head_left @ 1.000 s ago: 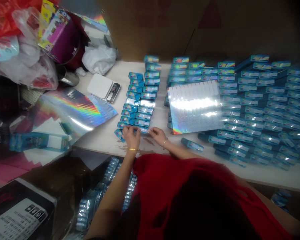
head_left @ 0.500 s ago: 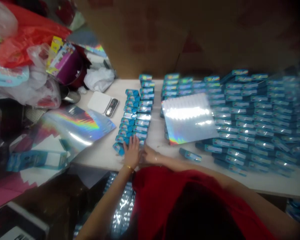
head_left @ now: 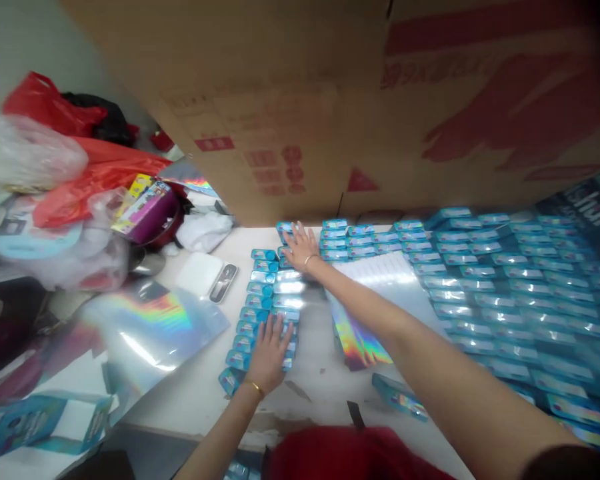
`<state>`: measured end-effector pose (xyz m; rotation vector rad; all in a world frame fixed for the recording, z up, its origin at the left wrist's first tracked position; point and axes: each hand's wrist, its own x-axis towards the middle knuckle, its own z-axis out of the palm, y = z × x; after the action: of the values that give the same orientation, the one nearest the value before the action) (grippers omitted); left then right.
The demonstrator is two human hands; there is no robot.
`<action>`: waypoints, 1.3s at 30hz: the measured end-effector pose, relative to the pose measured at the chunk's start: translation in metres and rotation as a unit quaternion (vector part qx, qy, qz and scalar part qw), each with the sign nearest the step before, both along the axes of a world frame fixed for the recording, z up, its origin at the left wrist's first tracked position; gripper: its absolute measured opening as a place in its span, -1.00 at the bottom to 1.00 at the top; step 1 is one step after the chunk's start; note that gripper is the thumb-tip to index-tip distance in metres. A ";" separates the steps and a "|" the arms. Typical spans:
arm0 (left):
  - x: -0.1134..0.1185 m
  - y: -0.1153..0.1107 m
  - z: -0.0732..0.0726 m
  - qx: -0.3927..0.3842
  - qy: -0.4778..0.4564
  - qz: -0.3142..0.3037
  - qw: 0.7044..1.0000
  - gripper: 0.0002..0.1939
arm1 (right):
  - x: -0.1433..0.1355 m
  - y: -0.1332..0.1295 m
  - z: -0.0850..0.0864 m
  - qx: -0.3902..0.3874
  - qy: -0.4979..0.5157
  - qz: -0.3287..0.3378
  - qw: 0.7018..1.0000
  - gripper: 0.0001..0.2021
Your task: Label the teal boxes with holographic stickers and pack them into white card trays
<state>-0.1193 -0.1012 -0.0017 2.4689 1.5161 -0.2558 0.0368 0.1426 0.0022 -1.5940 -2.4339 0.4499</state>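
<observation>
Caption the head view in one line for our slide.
Left hand near, right hand far, both over rows of blue boxes beside a white scale.

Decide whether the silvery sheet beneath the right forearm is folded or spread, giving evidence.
Spread: the silvery sheet shows a broad face on both sides of the right forearm, with no fold visible.

The scale (head_left: 200,275) lies left of the small boxes (head_left: 258,302), the carton (head_left: 320,143) behind

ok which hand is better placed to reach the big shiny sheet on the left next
Probably the left hand: it is at the near end of two box rows, closer to that sheet; the right hand is at their far end.
</observation>
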 end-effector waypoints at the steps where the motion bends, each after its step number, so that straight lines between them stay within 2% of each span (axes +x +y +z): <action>1: 0.002 0.001 -0.002 0.005 -0.006 0.003 1.000 0.04 | -0.007 0.008 -0.010 -0.006 -0.008 0.008 1.000 -0.42; 4: 0.012 0.003 -0.008 0.016 -0.026 0.017 0.999 0.00 | -0.020 0.015 -0.033 -0.009 -0.017 0.012 1.000 -0.43; 7: 0.024 0.008 -0.012 0.013 -0.047 0.030 0.998 -0.03 | -0.014 0.012 -0.041 0.006 -0.019 0.020 1.000 -0.47; 13: 0.049 0.018 -0.015 0.004 -0.072 0.024 0.997 -0.06 | 0.018 0.016 -0.036 0.012 -0.042 0.046 0.998 -0.47; 18: 0.071 0.024 -0.015 0.000 -0.085 0.027 0.996 -0.06 | 0.033 0.022 -0.032 0.008 -0.057 0.043 0.997 -0.46; 21: 0.074 0.025 -0.008 -0.016 -0.098 0.035 0.994 -0.06 | 0.052 0.022 -0.021 -0.004 -0.039 0.060 0.997 -0.44; 23: 0.074 0.027 0.001 -0.040 -0.124 0.047 0.990 -0.01 | 0.081 0.016 -0.009 0.002 -0.005 0.044 0.999 -0.42; 25: 0.076 0.030 0.012 -0.055 -0.174 0.071 0.981 -0.03 | 0.124 0.000 0.001 0.024 0.023 -0.003 0.999 -0.42; 27: 0.088 0.038 0.023 -0.047 -0.245 0.097 0.964 -0.19 | 0.174 -0.027 0.007 0.046 0.023 -0.049 0.997 -0.45; 29: 0.110 0.048 0.031 -0.026 -0.300 0.140 0.943 -0.44 | 0.221 -0.061 0.006 0.065 0.007 -0.102 0.993 -0.44; 31: 0.139 0.059 0.033 -0.012 -0.308 0.213 0.927 -0.57 | 0.254 -0.098 0.001 0.072 -0.016 -0.132 0.989 -0.39; 33: 0.167 0.067 0.030 -0.018 -0.291 0.285 0.913 -0.57 | 0.270 -0.130 -0.009 0.062 -0.033 -0.133 0.989 -0.34; 35: 0.190 0.068 0.025 -0.028 -0.286 0.329 0.900 -0.57 | 0.273 -0.153 -0.020 0.041 -0.045 -0.114 0.992 -0.31; 39: 0.215 0.057 0.023 -0.009 -0.339 0.371 0.864 -0.60 | 0.265 -0.169 -0.038 0.019 -0.044 -0.111 0.993 -0.27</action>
<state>0.0959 -0.0446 0.0208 1.4885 1.8962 0.6554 0.3014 -0.0265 -0.0358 -1.8774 -2.2742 0.2985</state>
